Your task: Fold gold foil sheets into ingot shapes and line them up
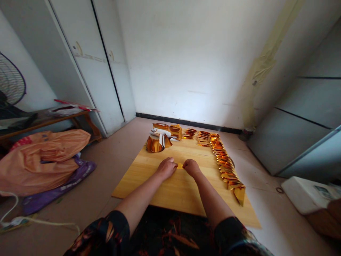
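My left hand [166, 168] and my right hand [191, 167] rest knuckles-up on a light wooden board [149, 181] on the floor. Between them they pinch a small piece of gold foil paper [180, 165], mostly hidden by the fingers. A long row of folded gold foil pieces [225, 164] runs along the board's right side toward the far edge. At the far left of the board lie a stack of gold foil sheets [166, 131] and a curled gold foil bundle [157, 143].
An orange and purple bag heap [45, 160] lies left on the floor by a low wooden bench [48, 122]. A fan [10, 83] stands far left. White cupboards [87, 64] line the back left. A white box [309, 193] sits right.
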Tool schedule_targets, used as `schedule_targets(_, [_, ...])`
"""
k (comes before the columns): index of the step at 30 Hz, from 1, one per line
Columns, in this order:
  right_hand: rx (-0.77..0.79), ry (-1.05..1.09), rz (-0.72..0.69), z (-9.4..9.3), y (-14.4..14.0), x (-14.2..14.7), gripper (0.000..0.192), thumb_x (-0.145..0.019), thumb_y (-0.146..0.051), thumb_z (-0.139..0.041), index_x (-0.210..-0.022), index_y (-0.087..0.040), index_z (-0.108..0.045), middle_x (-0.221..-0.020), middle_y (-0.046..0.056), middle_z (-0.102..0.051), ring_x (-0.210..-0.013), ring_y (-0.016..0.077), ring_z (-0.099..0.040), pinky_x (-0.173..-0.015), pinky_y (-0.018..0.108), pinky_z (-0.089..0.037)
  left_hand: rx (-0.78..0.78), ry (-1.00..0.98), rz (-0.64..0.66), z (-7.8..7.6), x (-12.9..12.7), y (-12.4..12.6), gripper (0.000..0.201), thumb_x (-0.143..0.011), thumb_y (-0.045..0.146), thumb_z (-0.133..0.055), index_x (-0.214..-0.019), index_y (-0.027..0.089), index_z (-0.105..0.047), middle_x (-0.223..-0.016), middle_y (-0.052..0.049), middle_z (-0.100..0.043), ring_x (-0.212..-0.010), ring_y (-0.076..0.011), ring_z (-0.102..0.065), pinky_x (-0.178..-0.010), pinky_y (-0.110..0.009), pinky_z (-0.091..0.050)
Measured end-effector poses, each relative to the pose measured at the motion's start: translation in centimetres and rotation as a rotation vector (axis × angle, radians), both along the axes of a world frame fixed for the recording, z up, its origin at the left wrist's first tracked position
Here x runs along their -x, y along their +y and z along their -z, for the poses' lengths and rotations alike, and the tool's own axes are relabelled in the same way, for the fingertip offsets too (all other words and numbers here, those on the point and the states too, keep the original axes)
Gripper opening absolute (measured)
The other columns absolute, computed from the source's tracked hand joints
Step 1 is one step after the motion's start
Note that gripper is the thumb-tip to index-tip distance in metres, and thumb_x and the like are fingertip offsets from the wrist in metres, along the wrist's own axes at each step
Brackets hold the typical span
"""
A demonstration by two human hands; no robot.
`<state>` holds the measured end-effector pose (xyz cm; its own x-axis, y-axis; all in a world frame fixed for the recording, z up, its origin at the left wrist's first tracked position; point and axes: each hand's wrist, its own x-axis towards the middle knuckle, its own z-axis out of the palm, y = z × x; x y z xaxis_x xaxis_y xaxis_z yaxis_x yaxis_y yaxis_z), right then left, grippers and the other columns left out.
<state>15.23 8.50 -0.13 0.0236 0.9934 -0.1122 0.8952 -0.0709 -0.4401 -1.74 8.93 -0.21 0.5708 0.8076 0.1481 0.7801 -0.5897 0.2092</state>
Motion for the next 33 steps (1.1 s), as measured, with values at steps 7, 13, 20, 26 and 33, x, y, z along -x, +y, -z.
schedule_targets(7, [-0.016,0.001,0.027,0.0,0.0,-0.3,0.021,-0.072,-0.005,-0.055,-0.075,-0.019,-0.070,-0.084,0.002,-0.070,-0.080,0.0123,-0.061,-0.066,0.018,-0.038,0.034,0.020,-0.006,-0.1,-0.9,0.2,0.018,-0.083,0.023,-0.051,-0.083,0.017,-0.068,-0.091,-0.006,-0.059,-0.091,-0.0178,-0.055,-0.078,-0.026,-0.044])
schedule_targets(13, [-0.115,-0.039,0.117,0.3,-0.8,-0.9,0.019,-0.080,-0.013,-0.050,-0.088,-0.018,-0.066,-0.094,0.005,-0.066,-0.081,0.0128,-0.059,-0.064,0.019,-0.035,0.061,0.087,-0.029,-0.3,-2.1,0.1,0.018,-0.081,0.021,-0.052,-0.087,0.016,-0.069,-0.089,-0.008,-0.063,-0.085,-0.0193,-0.059,-0.078,-0.028,-0.047])
schedule_targets(20, [-0.144,-0.039,0.166,0.8,-0.8,-1.0,0.018,-0.083,-0.016,-0.048,-0.087,-0.019,-0.065,-0.092,0.005,-0.066,-0.079,0.0122,-0.057,-0.062,0.020,-0.034,0.052,0.116,-0.057,-0.5,-2.6,-0.6,0.025,-0.082,0.019,-0.046,-0.091,0.020,-0.070,-0.090,-0.007,-0.065,-0.083,-0.0194,-0.061,-0.077,-0.030,-0.048])
schedule_targets(26, [-0.170,0.022,0.130,1.0,-1.3,-1.3,0.015,-0.080,-0.016,-0.050,-0.084,-0.019,-0.065,-0.089,0.002,-0.065,-0.078,0.0117,-0.057,-0.063,0.019,-0.034,0.053,0.140,-0.084,-0.4,-3.0,-0.7,0.029,-0.082,0.017,-0.042,-0.090,0.016,-0.070,-0.092,-0.011,-0.066,-0.085,-0.0220,-0.061,-0.078,-0.032,-0.048])
schedule_targets(33, [-0.213,0.070,0.130,1.2,-1.8,-1.2,0.016,-0.079,-0.015,-0.050,-0.087,-0.018,-0.063,-0.092,0.003,-0.066,-0.082,0.0126,-0.057,-0.068,0.018,-0.036,0.025,0.152,-0.116,0.0,-3.8,-1.4,0.033,-0.085,0.011,-0.037,-0.101,0.014,-0.065,-0.096,-0.013,-0.065,-0.094,-0.0230,-0.058,-0.080,-0.033,-0.047])
